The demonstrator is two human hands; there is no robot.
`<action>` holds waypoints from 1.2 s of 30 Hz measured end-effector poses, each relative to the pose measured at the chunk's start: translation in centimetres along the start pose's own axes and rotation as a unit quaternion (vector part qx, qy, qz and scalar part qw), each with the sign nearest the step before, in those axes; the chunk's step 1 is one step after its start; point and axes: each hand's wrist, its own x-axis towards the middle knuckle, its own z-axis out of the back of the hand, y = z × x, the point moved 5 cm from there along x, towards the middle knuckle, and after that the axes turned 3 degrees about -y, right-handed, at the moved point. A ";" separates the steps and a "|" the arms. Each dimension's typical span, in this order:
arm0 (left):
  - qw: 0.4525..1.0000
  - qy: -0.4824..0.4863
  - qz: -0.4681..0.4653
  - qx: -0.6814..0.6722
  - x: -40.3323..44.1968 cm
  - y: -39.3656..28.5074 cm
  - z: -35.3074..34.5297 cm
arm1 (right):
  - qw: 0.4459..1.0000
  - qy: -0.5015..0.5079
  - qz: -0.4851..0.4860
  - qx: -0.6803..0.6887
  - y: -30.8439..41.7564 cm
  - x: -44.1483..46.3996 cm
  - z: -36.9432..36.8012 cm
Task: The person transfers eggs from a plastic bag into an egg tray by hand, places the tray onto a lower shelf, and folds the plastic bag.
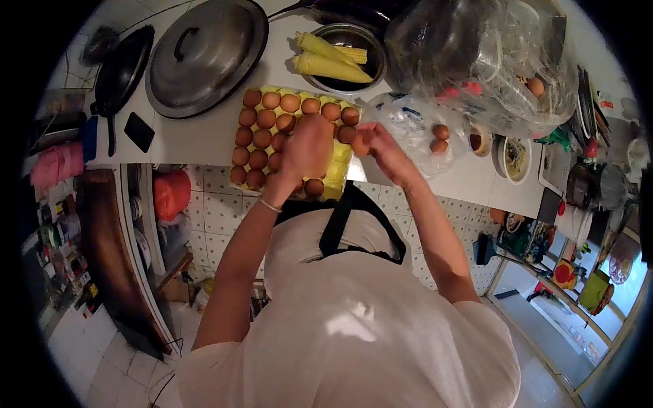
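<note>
A yellow egg tray [338, 168] filled with several rows of brown eggs [261, 139] lies at the counter's front edge. Over its right half is my left hand [309, 146], smeared and with its fingers hard to make out, so whether it holds anything does not show. My right hand [384, 151], just past the tray's right edge, has its fingers closed around a brown egg [361, 143]. To the right, two loose eggs [440, 139] rest on a crumpled clear plastic bag [406, 126].
Behind the tray stands a metal bowl [382, 71] with corn cobs [330, 58]. A large lidded wok [207, 58] and a phone [139, 132] are at the left. A big plastic bag [476, 61] and a bowl of food [515, 160] stand at the right.
</note>
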 end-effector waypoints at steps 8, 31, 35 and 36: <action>0.999 -0.005 -0.006 -0.037 -2.9 3.6 -0.5 | 0.793 -0.094 0.323 -0.509 -4.1 -0.3 -3.5; 0.937 0.086 -0.339 0.024 -0.1 -13.0 -9.7 | 0.628 -0.310 -0.031 -0.713 -0.3 2.2 16.8; 0.940 0.047 -0.298 0.161 0.4 -13.0 -14.6 | 0.620 -0.338 0.020 -0.708 -2.3 2.6 19.8; 0.939 0.089 -0.270 0.193 0.3 -12.4 -15.5 | 0.609 -0.330 0.019 -0.721 -2.5 2.6 20.1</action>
